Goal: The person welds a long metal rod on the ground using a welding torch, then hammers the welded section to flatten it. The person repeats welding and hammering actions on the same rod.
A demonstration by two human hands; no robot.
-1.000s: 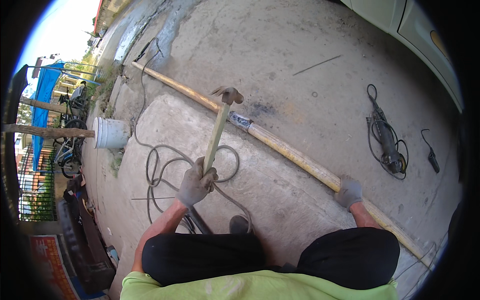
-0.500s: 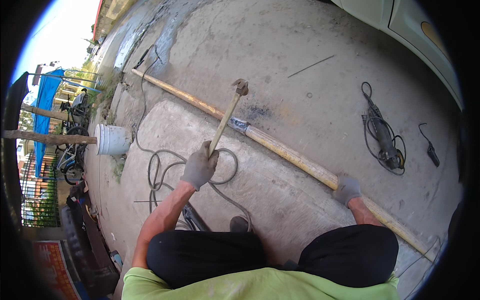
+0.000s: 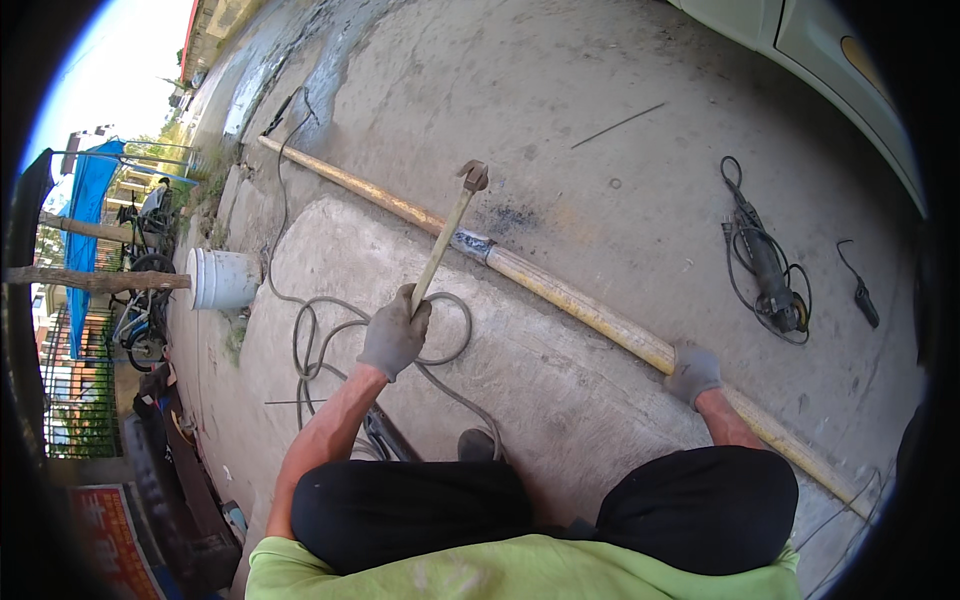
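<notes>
Concrete ground (image 3: pixel 560 390), hands (image 3: pixel 392 338) (image 3: pixel 693 374) closed on hammer (image 3: pixel 442 245), pole (image 3: pixel 575 308)

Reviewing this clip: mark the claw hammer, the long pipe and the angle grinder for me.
Claw hammer (image 3: pixel 446 239): head view, on its handle.
Long pipe (image 3: pixel 580 307): head view, on its yellowish middle stretch.
Angle grinder (image 3: pixel 768 268): head view, on its dark body.
</notes>
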